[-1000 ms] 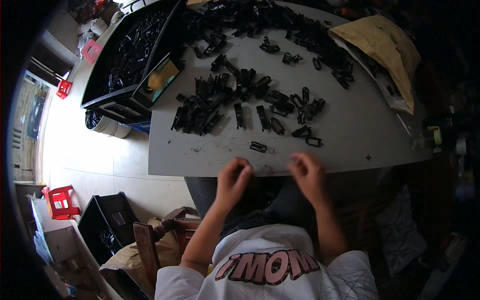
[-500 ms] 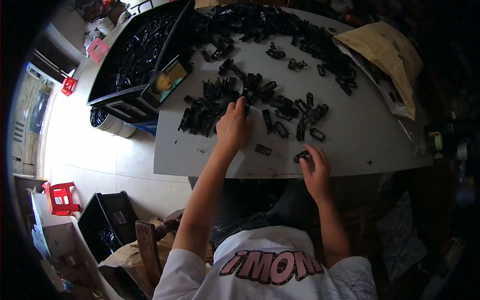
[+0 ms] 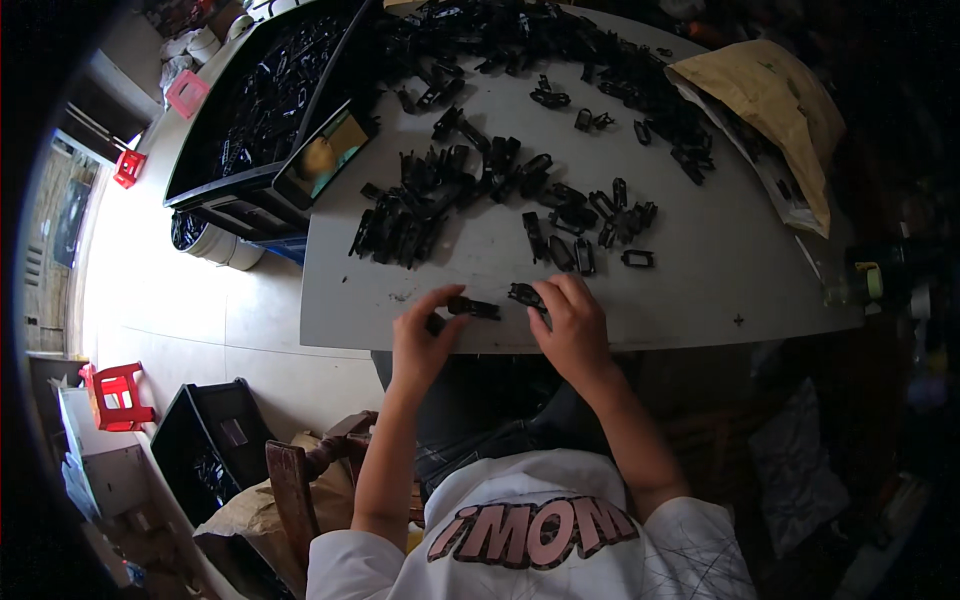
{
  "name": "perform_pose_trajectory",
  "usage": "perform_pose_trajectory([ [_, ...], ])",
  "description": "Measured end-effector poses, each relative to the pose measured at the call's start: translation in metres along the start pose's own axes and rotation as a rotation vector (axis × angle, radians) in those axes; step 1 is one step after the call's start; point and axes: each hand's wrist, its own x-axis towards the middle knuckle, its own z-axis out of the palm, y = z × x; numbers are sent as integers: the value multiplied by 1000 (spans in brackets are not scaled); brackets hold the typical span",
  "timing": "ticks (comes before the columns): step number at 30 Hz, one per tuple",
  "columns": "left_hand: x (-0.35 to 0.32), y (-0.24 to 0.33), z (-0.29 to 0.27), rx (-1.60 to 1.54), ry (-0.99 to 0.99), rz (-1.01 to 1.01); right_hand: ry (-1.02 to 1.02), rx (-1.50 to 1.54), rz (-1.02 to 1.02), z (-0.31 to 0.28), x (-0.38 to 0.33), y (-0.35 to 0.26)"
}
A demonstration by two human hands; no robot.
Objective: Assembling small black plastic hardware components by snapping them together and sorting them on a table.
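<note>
Close to the table's near edge, my left hand [image 3: 424, 335] pinches a dark, elongated plastic piece [image 3: 476, 309] between thumb and fingers. Facing it a short gap away, my right hand [image 3: 574, 328] grips another black plastic piece [image 3: 525, 294], its far side partly hidden by the fingers. The two pieces point toward each other and seem apart. Beyond my hands lies a loose heap of black plastic pieces [image 3: 400, 225]. Several small black frames, one a flat rectangular frame [image 3: 637, 259], are scattered to its right.
A large black crate [image 3: 235, 190] full of black pieces stands at the table's left, with a phone-like screen [image 3: 322, 158] leaning by its corner. More pieces [image 3: 500, 35] line the grey table's [image 3: 690, 290] far side. A brown paper bag [image 3: 770, 110] lies at right.
My left hand has drawn back from the heap to the near edge, bringing a piece along. My right hand has moved left with a piece, and both hands now face each other.
</note>
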Motion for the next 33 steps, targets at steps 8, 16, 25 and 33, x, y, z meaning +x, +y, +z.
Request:
perform_pose_trajectory([
  [8,-5,12,0,67,-123,-48,-68,-153,8,15,4,8],
  [16,-1,9,11,41,-140,15,-128,157,-2,-1,9,-9],
  [25,-5,11,27,-26,-92,33,-139,99,-153,2,1,-18],
  [33,-11,22,31,-469,-288,-106,-226,787,466,-8,-26,5],
])
